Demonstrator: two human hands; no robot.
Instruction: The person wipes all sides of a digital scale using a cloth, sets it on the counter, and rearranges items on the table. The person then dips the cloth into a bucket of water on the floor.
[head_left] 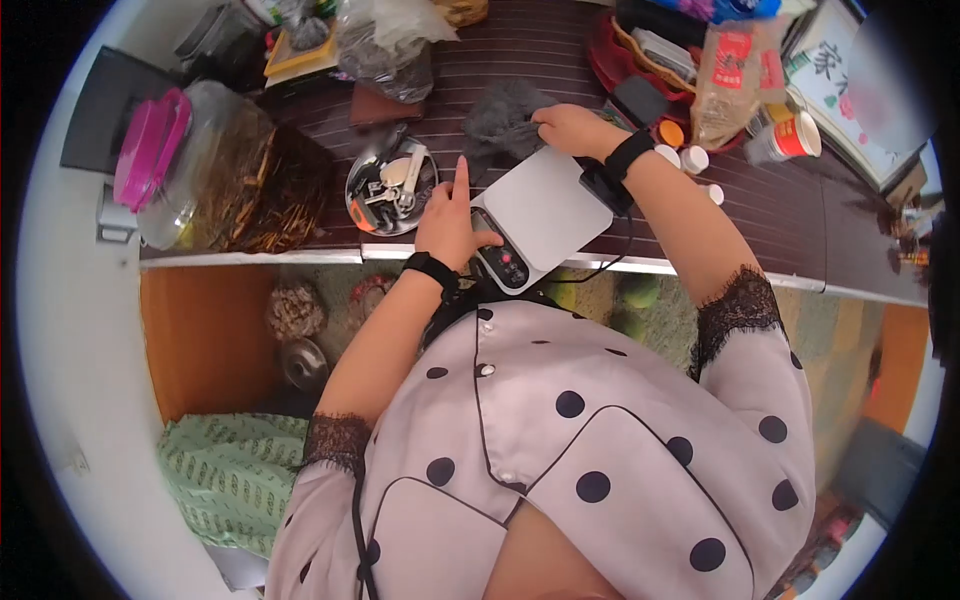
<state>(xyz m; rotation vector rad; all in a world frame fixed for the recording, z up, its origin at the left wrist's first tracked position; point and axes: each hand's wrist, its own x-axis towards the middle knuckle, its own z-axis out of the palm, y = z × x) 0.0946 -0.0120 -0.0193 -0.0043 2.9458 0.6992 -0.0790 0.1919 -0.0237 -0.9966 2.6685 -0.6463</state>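
A flat kitchen scale (550, 210) with a pale platform and a black control panel (500, 250) lies at the table's front edge. My left hand (447, 222) is at its left side, index finger stretched out and thumb reaching over the panel. Beyond the scale, my right hand (575, 131) pinches the edge of a crumpled dark grey cloth (500, 112), which rests on the table. Left of my left hand is a round metal tray (362, 180) holding nail clippers, an orange-and-black item and other small things.
A big jar (215, 140) with a pink lid stands at the left. Further back are a brown wallet-like item (385, 104) and a plastic bag (390, 60). Small white bottles (693, 158), a paper cup (795, 137) and a red basket (605, 60) are at the right.
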